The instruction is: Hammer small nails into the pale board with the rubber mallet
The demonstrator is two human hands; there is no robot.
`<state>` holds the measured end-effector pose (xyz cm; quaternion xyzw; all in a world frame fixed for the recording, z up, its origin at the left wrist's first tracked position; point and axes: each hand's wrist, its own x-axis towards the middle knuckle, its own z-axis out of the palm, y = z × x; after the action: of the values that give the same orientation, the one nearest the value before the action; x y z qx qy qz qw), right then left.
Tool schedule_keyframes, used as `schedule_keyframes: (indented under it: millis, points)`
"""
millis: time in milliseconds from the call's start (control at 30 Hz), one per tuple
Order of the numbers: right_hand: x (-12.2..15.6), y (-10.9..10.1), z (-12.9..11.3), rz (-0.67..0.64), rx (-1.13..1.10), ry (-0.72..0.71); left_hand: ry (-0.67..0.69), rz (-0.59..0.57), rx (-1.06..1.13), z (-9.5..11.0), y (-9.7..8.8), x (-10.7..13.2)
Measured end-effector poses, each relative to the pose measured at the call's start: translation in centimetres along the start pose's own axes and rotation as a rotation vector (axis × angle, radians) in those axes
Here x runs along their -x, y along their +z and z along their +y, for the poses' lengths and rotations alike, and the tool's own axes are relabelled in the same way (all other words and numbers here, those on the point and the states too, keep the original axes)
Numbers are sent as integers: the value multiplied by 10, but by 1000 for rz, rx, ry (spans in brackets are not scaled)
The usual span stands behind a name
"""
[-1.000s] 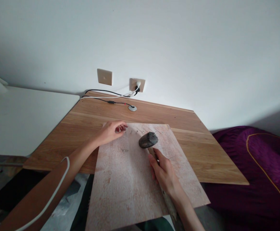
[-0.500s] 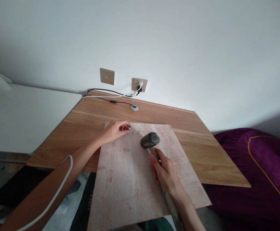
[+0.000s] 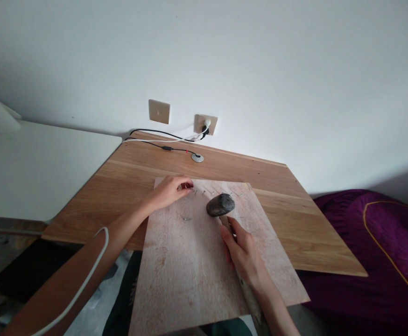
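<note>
A pinkish plywood board (image 3: 186,270) lies on a wooden desk (image 3: 127,182) and overhangs its near edge. My right hand (image 3: 242,254) is closed round the wooden handle of a hammer, whose dark head (image 3: 220,205) rests on the board. My left hand (image 3: 171,190) lies at the board's far left corner with its fingers curled in a pinch near a row of small nails (image 3: 207,192) standing along the far edge. What the fingers pinch is too small to make out. One more nail (image 3: 186,218) lies loose on the board.
A switch plate (image 3: 159,111) and a socket (image 3: 206,124) sit on the white wall, with black and white cables (image 3: 162,140) running to a grommet (image 3: 197,158) in the desk. A white surface (image 3: 32,168) adjoins on the left, a purple cushion (image 3: 375,242) on the right.
My left hand has crept slightly right toward the row of nails. The hammer and my right hand have barely moved; the view has shifted a little.
</note>
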<state>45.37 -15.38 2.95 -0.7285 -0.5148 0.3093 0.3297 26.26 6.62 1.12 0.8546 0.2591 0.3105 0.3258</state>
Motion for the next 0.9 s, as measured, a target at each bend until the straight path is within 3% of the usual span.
schedule_keyframes:
  millis: [200,500,667,900]
  points:
    - [1,0,-2,-19,-35,27,55,47,-57,1,-7,4]
    - [0,0,-1,0,14,-14,-18,-6,-142,4,-8,6]
    - [-2,-4,-3,-83,22,26,-31,9,-151,1,-5,6]
    - [-13,-23,3,-141,271,-96,-7,5,-115,-3,-1,6]
